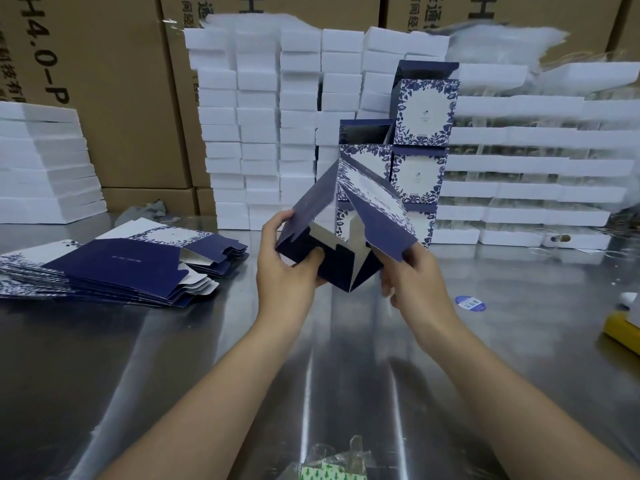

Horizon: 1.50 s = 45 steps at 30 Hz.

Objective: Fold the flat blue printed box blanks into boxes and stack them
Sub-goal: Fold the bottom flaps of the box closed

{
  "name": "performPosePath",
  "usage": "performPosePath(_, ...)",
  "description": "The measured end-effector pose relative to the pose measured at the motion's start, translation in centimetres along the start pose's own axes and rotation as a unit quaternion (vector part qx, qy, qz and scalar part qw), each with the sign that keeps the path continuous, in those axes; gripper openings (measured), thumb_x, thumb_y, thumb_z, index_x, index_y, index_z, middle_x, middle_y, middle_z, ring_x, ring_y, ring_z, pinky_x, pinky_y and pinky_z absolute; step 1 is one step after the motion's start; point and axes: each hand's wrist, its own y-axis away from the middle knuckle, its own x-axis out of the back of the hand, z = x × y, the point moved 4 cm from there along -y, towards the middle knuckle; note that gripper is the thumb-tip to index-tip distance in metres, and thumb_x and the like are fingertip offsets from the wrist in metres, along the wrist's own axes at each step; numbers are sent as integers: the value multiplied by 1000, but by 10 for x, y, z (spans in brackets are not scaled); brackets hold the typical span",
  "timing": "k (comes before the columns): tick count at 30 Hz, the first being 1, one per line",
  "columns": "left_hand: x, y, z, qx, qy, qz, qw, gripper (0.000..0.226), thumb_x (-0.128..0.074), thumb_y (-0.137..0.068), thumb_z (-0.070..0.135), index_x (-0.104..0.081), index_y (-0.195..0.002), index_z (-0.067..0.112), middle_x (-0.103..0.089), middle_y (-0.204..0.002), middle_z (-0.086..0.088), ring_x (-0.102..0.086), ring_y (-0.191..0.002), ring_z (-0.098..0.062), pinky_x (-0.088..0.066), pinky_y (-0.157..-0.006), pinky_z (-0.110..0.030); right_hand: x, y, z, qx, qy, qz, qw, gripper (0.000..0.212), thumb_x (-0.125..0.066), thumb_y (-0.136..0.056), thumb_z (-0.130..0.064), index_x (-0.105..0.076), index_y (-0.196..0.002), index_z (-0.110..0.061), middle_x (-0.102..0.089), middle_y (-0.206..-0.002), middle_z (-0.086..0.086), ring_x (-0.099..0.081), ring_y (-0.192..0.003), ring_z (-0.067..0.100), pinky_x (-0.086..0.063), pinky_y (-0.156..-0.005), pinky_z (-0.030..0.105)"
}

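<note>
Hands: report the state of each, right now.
Left hand: grips the half-folded box, thumb on a bottom flap.
Right hand: pinches the same box's right panel edge.

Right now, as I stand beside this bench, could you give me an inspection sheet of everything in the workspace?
Surface: shiny metal table, strongly reflective.
Job's things: half-folded box held above the table; pile of flat blanks at the left; folded boxes stacked behind it.
Clutter: round blue sticker; yellow object at the right edge; clear plastic scrap at the near edge; grey rag at the back.
Grippers: left hand grips the box's lower side; right hand pinches a flap.
Cables: nothing seen.
Surroundings: stacks of white foam blocks; brown cartons behind.
</note>
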Motion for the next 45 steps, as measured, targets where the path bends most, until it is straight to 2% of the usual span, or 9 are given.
performPosePath(4,-6,4,-7,65,82,-22,994,51,-72,-93,-4,-61,-125,35,-73,-120,1,-78,-99,-15,-66,-71,-38,-19,12,3,-35,-15,-100,994,45,-72,-98,-43,-43,-131,-38,-76,-100,3,-77,-65,29,-50,-50,32)
performPosePath(8,-16,8,-12,176,142,-101,969,30,-59,-97,1,-59,-119,20,-77,-113,-1,-78,-105,-28,-66,-78,-50,-7,6,-8,33,-77,0,996,41,-68,-102,-32,-47,-136,-40,-75,-95,9,-73,-58,30,-50,-44,33)
performPosePath(13,-16,6,-18,198,125,-101,967,59,-39,-91,-8,-70,-128,25,-78,-120,7,-78,-107,-22,-66,-83,-51,23,-4,-17,75,-88,129,985,20,-60,-101,-30,-61,-120,-38,-67,-91,4,-68,-56,21,-49,-48,34)
performPosePath(17,-18,3,-15,210,127,-94,965,40,-46,-108,57,-61,-142,42,-81,-101,2,-80,-99,-26,-66,-81,-51,21,-3,-15,104,-28,125,986,23,-62,-101,-31,-63,-121,-40,-65,-90,-5,-72,-80,29,-58,-57,34)
performPosePath(21,-15,2,-14,194,133,-106,966,64,-41,-94,1,-53,-146,37,-71,-135,-5,-78,-102,-38,-66,-81,-49,13,3,-17,195,99,81,972,57,-62,-100,-27,-44,-141,-62,-67,-110,-16,-72,-90,5,-58,-76,27)
performPosePath(23,-14,3,-12,192,144,-106,965,61,-42,-93,-1,-51,-145,29,-69,-138,-8,-77,-105,-41,-65,-78,-45,5,7,-17,231,151,46,960,66,-60,-98,-23,-39,-145,-65,-60,-126,-19,-69,-103,-1,-59,-79,29)
performPosePath(30,-19,13,-3,188,181,-112,959,35,-59,-96,9,-55,-129,22,-73,-122,-15,-77,-104,-37,-63,-77,-40,-8,7,-4,215,182,-37,959,28,-60,-85,-47,-72,-109,-41,-29,-156,-22,-46,-137,7,-43,-114,37)
performPosePath(38,-24,18,3,191,163,-111,962,60,-75,-96,42,-49,-145,19,-74,-129,-13,-76,-110,-36,-61,-99,-53,-3,7,-11,197,145,18,969,23,-65,-93,-55,-76,-88,-35,-39,-148,-17,-54,-128,10,-47,-109,42)
performPosePath(45,-22,20,4,230,180,-78,953,52,-71,-89,67,-61,-126,33,-66,-135,-15,-78,-106,-37,-64,-87,-48,-2,4,-7,214,148,32,965,22,-67,-98,-48,-75,-86,-33,-42,-143,-17,-58,-122,12,-49,-106,42)
